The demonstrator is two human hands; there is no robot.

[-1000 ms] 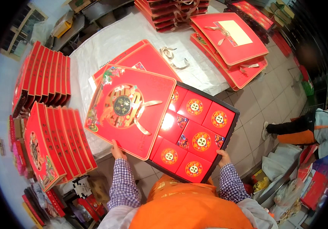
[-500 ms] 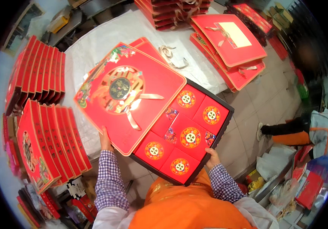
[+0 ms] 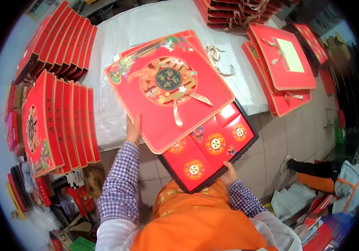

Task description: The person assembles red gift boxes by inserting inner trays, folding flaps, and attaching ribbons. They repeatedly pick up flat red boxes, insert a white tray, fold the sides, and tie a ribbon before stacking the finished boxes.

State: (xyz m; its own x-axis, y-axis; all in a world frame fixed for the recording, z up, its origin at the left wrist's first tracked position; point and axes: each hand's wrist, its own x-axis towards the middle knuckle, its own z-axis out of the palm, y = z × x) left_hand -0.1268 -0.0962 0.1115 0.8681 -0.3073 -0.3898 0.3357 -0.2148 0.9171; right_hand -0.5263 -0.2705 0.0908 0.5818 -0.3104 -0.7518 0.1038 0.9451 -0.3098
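Observation:
In my left hand [image 3: 133, 129] is the left edge of a red gift box sleeve [image 3: 146, 119], gold-rimmed, with a round emblem and pale ribbon handles. My right hand [image 3: 229, 174] grips the near right edge of a black tray [image 3: 204, 183] that sits partly inside this sleeve. Its exposed part holds several small red boxes [image 3: 206, 157] with round gold flower patterns; the sleeve hides the others. My fingers lie partly beneath both things. Another red sleeve [image 3: 194, 39] lies behind, on the white-covered table.
Filled-looking red gift boxes stand in two rows [image 3: 64, 46] [image 3: 68, 125] on the left. More red sleeves [image 3: 286, 58] lie at the table's right edge, with a stack [image 3: 234, 14] behind. A loose ribbon [image 3: 215, 54] rests on the white table cover [image 3: 125, 29]. A person's leg [image 3: 309, 169] shows at right.
The tray has slid further into the sleeve, covering more of the small boxes. My view has shifted, so the scene appears moved to the right.

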